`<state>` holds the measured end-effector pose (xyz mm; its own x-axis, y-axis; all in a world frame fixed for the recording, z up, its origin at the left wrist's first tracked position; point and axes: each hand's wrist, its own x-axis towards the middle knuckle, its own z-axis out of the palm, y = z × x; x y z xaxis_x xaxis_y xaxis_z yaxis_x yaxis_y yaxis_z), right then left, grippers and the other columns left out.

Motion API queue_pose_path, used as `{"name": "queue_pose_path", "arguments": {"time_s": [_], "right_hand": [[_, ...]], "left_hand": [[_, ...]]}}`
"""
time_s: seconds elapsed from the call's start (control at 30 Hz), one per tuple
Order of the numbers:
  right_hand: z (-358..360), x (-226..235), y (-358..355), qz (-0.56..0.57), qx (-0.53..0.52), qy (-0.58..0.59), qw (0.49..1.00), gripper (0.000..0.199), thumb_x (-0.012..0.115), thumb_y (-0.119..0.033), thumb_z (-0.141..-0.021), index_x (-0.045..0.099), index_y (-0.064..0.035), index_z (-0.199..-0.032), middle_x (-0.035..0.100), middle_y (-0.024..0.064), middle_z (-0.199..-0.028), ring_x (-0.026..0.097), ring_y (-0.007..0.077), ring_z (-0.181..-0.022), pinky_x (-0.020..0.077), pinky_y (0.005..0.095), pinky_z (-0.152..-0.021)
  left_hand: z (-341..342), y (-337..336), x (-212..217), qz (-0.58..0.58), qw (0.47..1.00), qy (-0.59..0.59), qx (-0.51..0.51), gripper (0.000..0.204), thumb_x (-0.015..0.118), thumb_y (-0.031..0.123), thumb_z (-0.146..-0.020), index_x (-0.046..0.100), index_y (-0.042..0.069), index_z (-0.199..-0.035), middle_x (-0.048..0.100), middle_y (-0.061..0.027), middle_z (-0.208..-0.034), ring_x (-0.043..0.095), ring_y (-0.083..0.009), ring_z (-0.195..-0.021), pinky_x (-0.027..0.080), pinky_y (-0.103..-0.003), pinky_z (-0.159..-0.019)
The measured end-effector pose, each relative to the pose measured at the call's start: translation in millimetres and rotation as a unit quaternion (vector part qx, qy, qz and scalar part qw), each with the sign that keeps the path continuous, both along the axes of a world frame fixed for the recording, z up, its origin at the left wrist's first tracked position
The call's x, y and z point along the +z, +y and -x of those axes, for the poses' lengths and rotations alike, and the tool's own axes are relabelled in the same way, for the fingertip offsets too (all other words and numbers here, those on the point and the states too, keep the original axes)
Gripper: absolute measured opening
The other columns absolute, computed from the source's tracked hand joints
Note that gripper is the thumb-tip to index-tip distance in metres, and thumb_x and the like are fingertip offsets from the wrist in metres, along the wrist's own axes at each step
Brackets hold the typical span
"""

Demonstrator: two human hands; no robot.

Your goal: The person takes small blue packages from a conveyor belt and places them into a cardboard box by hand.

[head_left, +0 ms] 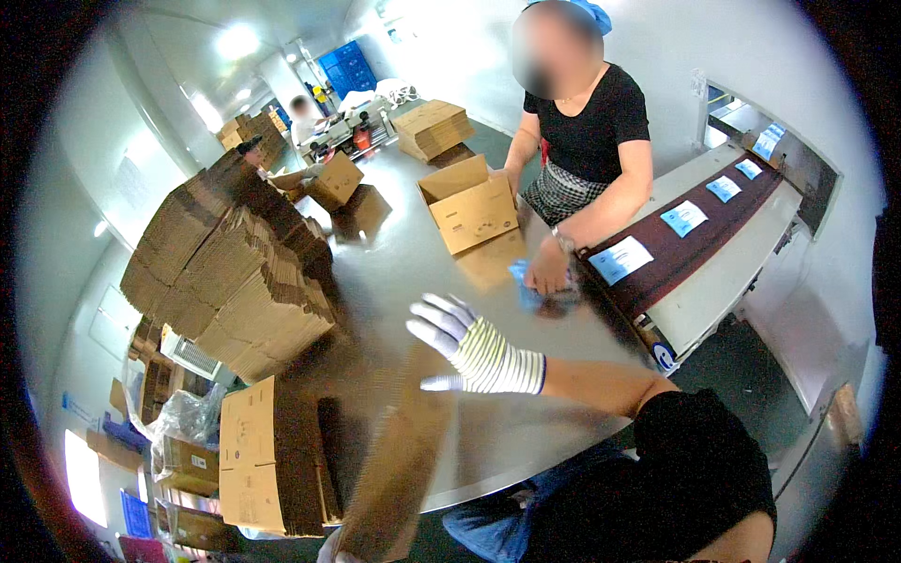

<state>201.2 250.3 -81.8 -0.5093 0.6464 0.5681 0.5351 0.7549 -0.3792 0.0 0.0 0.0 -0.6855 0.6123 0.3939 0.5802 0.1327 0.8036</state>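
Pointing to one o'clock, blurred flat carton (pixel 394 479) runs long-axis seven-to-one; right hand (pixel 481 354), grip spread, near its top; left hand (pixel 330 547) at seven-o'clock end, grip can't tell.

Print shows in places; none of it reads clearly. Ahead of the right hand's (pixel 497 364) gloved fingers, slightly rightward, an open carton (pixel 481 223) bears small dark print on its near face. Farther right of the fingers, blue-and-white packets (pixel 621 260) lie on a conveyor belt (pixel 648 291), their lettering too fine. At the belt's near end, right of the fingers, sits a round blue label (pixel 664 356) with a pale mark. Left of and nearer than the fingers, flattened cartons (pixel 249 460) carry faint dark markings.
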Motion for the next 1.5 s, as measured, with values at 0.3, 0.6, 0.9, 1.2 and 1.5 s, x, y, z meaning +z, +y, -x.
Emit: {"name": "queue_pose_path", "arguments": {"time_s": [0.3, 0.6, 0.9, 1.2, 1.5], "right_hand": [[-25.7, 5.2, -24.1, 0.017, 0.234, -0.077, 0.969, 0.063, 0.055, -0.050, -0.085, 0.042, -0.0171, -0.137, 0.038, 0.0105, -0.143, 0.029, 0.0297, -0.136, 0.0156, 0.0508, -0.113], [20.8, 10.1, -43.3, 0.224, 0.404, 0.097, 0.882, 0.021, 0.057, -0.030, -0.087, 0.065, -0.0112, -0.088, 0.060, 0.0028, -0.114, 0.045, 0.0233, -0.121, 0.0131, 0.0513, -0.113], [-30.1, 59.0, 26.9, 0.092, 0.261, -0.392, 0.877, 0.034, 0.063, -0.036, -0.080, 0.063, -0.0036, -0.093, 0.064, 0.0125, -0.094, 0.058, 0.0293, -0.098, 0.0389, 0.0437, -0.099], [-112.0, 103.6, 36.6, 0.371, 0.314, 0.044, 0.873, 0.034, 0.055, -0.028, -0.093, 0.060, -0.0029, -0.114, 0.059, 0.0147, -0.120, 0.052, 0.0263, -0.118, 0.0376, 0.0377, -0.103], [-97.4, 47.4, 7.3, 0.045, 0.141, -0.277, 0.949, 0.041, 0.055, -0.047, -0.085, 0.067, -0.0141, -0.104, 0.052, 0.0083, -0.131, 0.038, 0.0293, -0.130, 0.0235, 0.0467, -0.111]], "left_hand": [[0.6, -14.4, -29.7, -0.037, 0.997, -0.028, 0.057, 0.051, 0.039, 0.039, -0.098, 0.063, -0.005, -0.087, 0.065, -0.0164, -0.081, 0.060, -0.0271, -0.073, 0.050, -0.039, -0.072], [33.5, -12.0, -106.3, -0.047, 0.905, -0.252, -0.339, 0.072, 0.047, 0.050, -0.091, 0.019, 0.015, -0.148, 0.024, -0.0182, -0.150, 0.031, -0.0356, -0.134, 0.025, -0.052, -0.110], [-33.8, 120.6, -41.4, 0.058, 0.802, 0.062, -0.592, 0.066, 0.028, 0.059, -0.093, 0.067, 0.008, -0.111, 0.051, -0.0105, -0.134, 0.039, -0.0296, -0.132, 0.022, -0.041, -0.112], [-45.7, 166.7, -45.0, 0.031, 0.876, -0.270, -0.399, 0.028, 0.049, 0.017, -0.096, 0.058, 0.002, -0.118, 0.066, -0.0109, -0.100, 0.058, -0.0161, -0.095, 0.044, -0.031, -0.089], [-55.3, 189.2, -52.6, 0.075, 0.775, 0.376, -0.502, 0.041, 0.051, 0.019, -0.088, 0.049, 0.007, -0.127, 0.046, -0.0132, -0.135, 0.034, -0.0364, -0.132, 0.021, -0.049, -0.111]]}}
